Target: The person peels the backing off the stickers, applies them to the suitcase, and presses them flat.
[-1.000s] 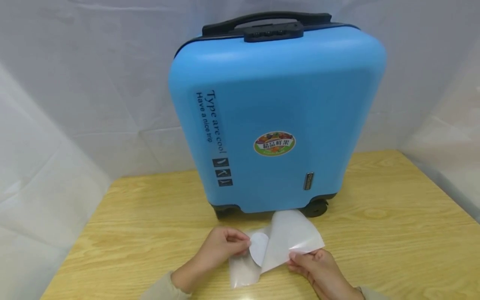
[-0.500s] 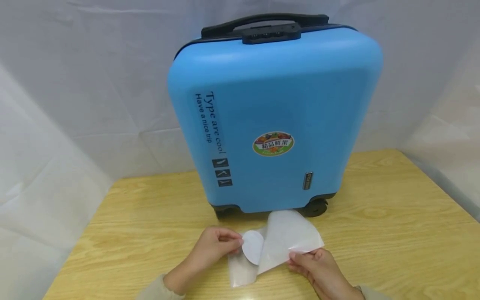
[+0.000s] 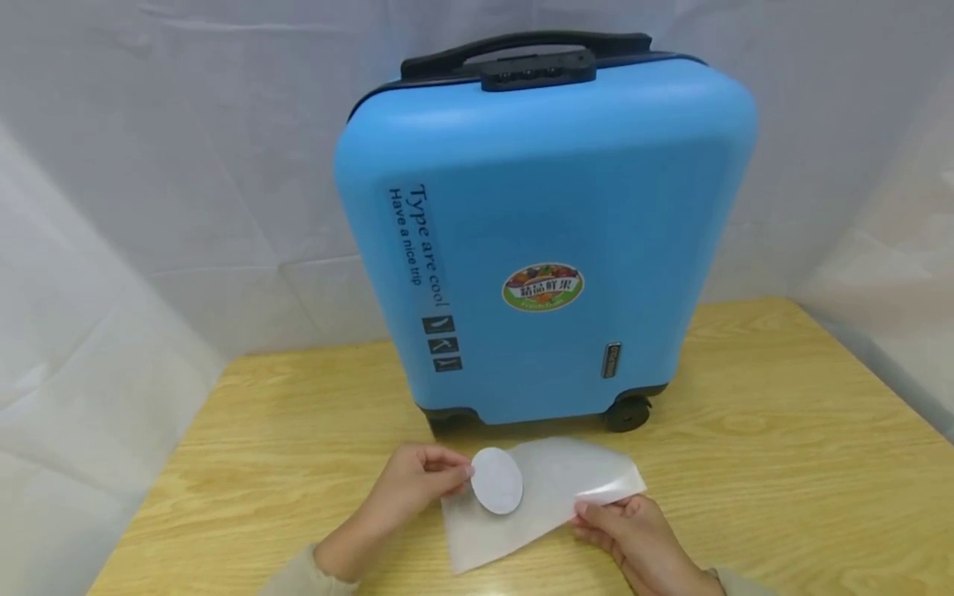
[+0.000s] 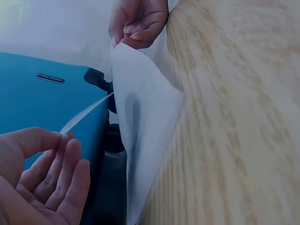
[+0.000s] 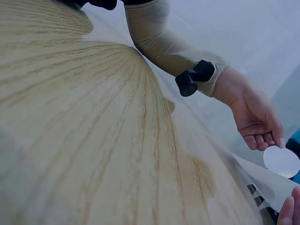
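Observation:
In the head view my left hand [image 3: 398, 492] pinches the left edge of a white oval sticker [image 3: 497, 482] between thumb and fingertips, its blank side up. The left wrist view has the sticker [image 4: 82, 114] nearly edge-on, apart from the backing sheet [image 4: 150, 89]. My right hand [image 3: 637, 534] grips the right corner of that whitish, glossy sheet [image 3: 555, 488], which bends upward above the table. Just behind stands a blue suitcase [image 3: 596, 190] with a colourful oval fruit sticker [image 3: 543, 287] on its front. From the right wrist, only some fingers of my right hand [image 5: 290, 209] show.
The suitcase stands upright on a wood-grain table [image 3: 782, 430], its black wheel [image 3: 628, 413] close behind the sheet. Its black carry handle [image 3: 525, 43] is on top. White sheeting [image 3: 186, 165] hangs behind and at both sides of the table.
My left hand has drawn the white oval sticker leftward, away from the fold of the backing sheet. The folded sheet has opened out flatter. My right hand has kept its place.

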A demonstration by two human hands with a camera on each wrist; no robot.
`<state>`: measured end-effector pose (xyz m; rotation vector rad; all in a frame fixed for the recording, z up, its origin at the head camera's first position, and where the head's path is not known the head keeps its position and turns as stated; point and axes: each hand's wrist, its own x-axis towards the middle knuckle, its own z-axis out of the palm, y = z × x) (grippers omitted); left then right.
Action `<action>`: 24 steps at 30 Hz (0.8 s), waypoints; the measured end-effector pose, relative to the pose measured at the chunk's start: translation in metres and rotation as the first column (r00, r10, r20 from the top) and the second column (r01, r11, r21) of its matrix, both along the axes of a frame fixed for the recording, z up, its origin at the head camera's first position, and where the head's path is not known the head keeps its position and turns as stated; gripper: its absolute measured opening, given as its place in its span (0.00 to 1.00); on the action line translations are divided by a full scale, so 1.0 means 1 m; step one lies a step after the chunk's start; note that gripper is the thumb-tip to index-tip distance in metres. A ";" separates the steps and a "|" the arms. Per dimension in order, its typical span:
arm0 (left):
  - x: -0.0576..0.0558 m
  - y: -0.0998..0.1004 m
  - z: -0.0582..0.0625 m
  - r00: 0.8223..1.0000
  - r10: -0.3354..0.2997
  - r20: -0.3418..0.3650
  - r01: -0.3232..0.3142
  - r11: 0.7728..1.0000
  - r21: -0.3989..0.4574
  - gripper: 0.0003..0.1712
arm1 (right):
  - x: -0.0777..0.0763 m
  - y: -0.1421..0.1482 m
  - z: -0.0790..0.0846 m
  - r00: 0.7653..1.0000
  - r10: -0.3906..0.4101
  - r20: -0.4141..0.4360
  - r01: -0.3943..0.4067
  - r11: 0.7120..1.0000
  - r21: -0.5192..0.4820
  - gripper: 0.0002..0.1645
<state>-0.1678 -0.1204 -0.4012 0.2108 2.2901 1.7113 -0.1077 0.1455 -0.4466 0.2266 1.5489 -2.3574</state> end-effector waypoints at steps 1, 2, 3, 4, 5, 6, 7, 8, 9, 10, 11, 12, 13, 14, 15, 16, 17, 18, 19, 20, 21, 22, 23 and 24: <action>0.000 0.000 0.001 1.000 -0.003 -0.005 0.003 1.000 0.004 0.12 | 0.000 0.001 0.000 1.000 0.013 -0.007 -0.013 1.000 -0.007 0.09; 0.000 0.001 0.001 1.000 -0.006 -0.008 0.006 1.000 0.007 0.12 | 0.000 0.001 0.000 1.000 0.027 -0.014 -0.028 1.000 -0.014 0.08; -0.001 0.002 0.002 1.000 -0.009 -0.012 0.009 1.000 0.012 0.12 | 0.000 0.002 0.000 0.999 0.047 -0.021 -0.047 0.999 -0.024 0.07; -0.001 0.002 0.002 1.000 -0.012 -0.016 0.013 1.000 0.021 0.13 | 0.000 0.003 -0.001 0.997 0.069 -0.029 -0.070 0.997 -0.036 0.05; -0.001 0.003 0.003 1.000 -0.015 -0.017 0.016 0.999 0.029 0.13 | 0.000 0.004 -0.001 0.996 0.088 -0.027 -0.089 0.995 -0.048 0.04; -0.001 0.003 0.003 1.000 -0.020 -0.021 0.021 0.999 0.035 0.13 | 0.000 0.004 -0.002 0.994 0.107 -0.026 -0.108 0.992 -0.058 0.04; -0.002 0.004 0.003 0.999 -0.024 -0.025 0.025 0.999 0.040 0.13 | 0.000 0.004 -0.002 0.992 0.123 -0.024 -0.124 0.990 -0.064 0.05; -0.002 0.005 0.004 0.999 -0.029 -0.030 0.030 0.999 0.043 0.13 | 0.000 0.004 -0.001 0.991 0.136 -0.016 -0.137 0.988 -0.067 0.05; -0.002 0.006 0.005 0.999 -0.036 -0.036 0.038 0.998 0.049 0.13 | 0.000 0.004 -0.001 0.989 0.148 -0.010 -0.149 0.987 -0.069 0.05; -0.002 0.007 0.005 0.998 -0.042 -0.041 0.044 0.998 0.053 0.13 | 0.000 0.004 0.000 0.988 0.156 -0.006 -0.156 0.985 -0.068 0.05; -0.003 0.008 0.006 0.998 -0.046 -0.043 0.048 0.997 0.053 0.13 | 0.000 0.004 0.000 0.987 0.162 -0.003 -0.162 0.984 -0.069 0.05; -0.003 0.009 0.007 0.998 -0.050 -0.049 0.052 0.997 0.051 0.12 | 0.000 0.004 0.001 0.986 0.170 -0.001 -0.169 0.983 -0.067 0.05; -0.003 0.010 0.008 0.997 -0.053 -0.050 0.056 0.997 0.053 0.12 | 0.000 0.004 0.002 0.984 0.180 -0.003 -0.180 0.981 -0.066 0.05; -0.003 0.011 0.009 0.997 -0.058 -0.052 0.061 0.997 0.055 0.12 | 0.000 0.004 0.003 0.982 0.190 -0.002 -0.190 0.979 -0.068 0.04; -0.004 0.012 0.009 0.997 -0.062 -0.049 0.065 0.996 0.059 0.13 | 0.000 0.005 0.003 0.980 0.199 -0.004 -0.198 0.978 -0.071 0.04; -0.003 0.013 0.010 0.997 -0.064 -0.045 0.067 0.996 0.061 0.13 | 0.000 0.005 0.003 0.979 0.205 -0.005 -0.205 0.976 -0.072 0.04; -0.004 0.014 0.011 0.997 -0.068 -0.040 0.071 0.995 0.063 0.13 | 0.000 0.005 0.003 0.977 0.212 -0.007 -0.212 0.975 -0.072 0.05; -0.004 0.015 0.012 0.997 -0.071 -0.035 0.073 0.995 0.067 0.13 | 0.000 0.006 0.003 0.976 0.218 -0.012 -0.218 0.973 -0.069 0.06; -0.004 0.016 0.013 0.997 -0.072 -0.029 0.074 0.995 0.070 0.13 | 0.000 0.006 0.004 0.974 0.224 -0.019 -0.225 0.972 -0.065 0.06; -0.004 0.017 0.014 0.997 -0.071 -0.027 0.073 0.995 0.070 0.13 | 0.000 0.006 0.004 0.973 0.229 -0.029 -0.230 0.971 -0.063 0.07; -0.004 0.018 0.015 0.997 -0.069 -0.024 0.070 0.995 0.071 0.13 | 0.000 0.006 0.005 0.971 0.236 -0.045 -0.238 0.969 -0.059 0.08; -0.004 0.019 0.016 0.997 -0.067 -0.026 0.068 0.995 0.070 0.13 | 0.000 0.006 0.005 0.968 0.242 -0.064 -0.245 0.968 -0.053 0.09; -0.004 0.020 0.017 0.997 -0.067 -0.025 0.068 0.995 0.074 0.13 | 0.000 0.006 0.006 0.965 0.247 -0.082 -0.252 0.967 -0.047 0.10; -0.004 0.021 0.018 0.997 -0.066 -0.027 0.068 0.994 0.080 0.12 | 0.000 0.006 0.007 0.962 0.253 -0.099 -0.258 0.965 -0.043 0.10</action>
